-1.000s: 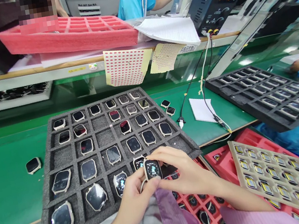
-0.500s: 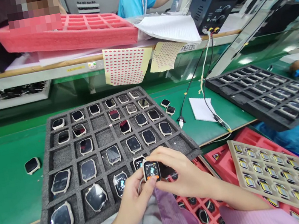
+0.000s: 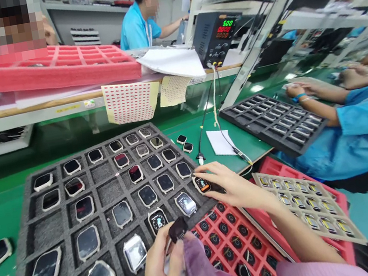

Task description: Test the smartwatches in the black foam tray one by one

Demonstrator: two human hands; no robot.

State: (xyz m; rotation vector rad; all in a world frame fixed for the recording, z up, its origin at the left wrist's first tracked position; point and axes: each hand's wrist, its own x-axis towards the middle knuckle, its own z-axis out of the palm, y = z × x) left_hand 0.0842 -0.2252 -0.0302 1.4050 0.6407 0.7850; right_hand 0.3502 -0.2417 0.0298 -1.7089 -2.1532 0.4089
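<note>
My right hand [image 3: 236, 188] grips a smartwatch [image 3: 201, 184] with a lit screen by its edges, at the right side of a grey foam tray [image 3: 108, 190]. My left hand [image 3: 161, 266] pinches a small black piece [image 3: 178, 229], perhaps a charger; its exact kind is unclear. Beside the left hand, a watch with a lit dial [image 3: 157, 219] lies in a tray cell. Another watch [image 3: 185, 203] with a glare on its screen sits between the two hands. Several dark-screened watches fill other cells.
A red foam tray [image 3: 271, 242] with round black pieces lies below my right arm. To the right are a beige tray [image 3: 325, 222] and a co-worker's black tray [image 3: 253, 132]. A power supply [image 3: 213, 39], hanging cables and two loose watches [image 3: 185, 142] are farther back.
My right hand has carried the lit watch rightward, away from my left hand, which now holds only the black piece. The power supply's lower readings dropped to zero. The view has turned right.
</note>
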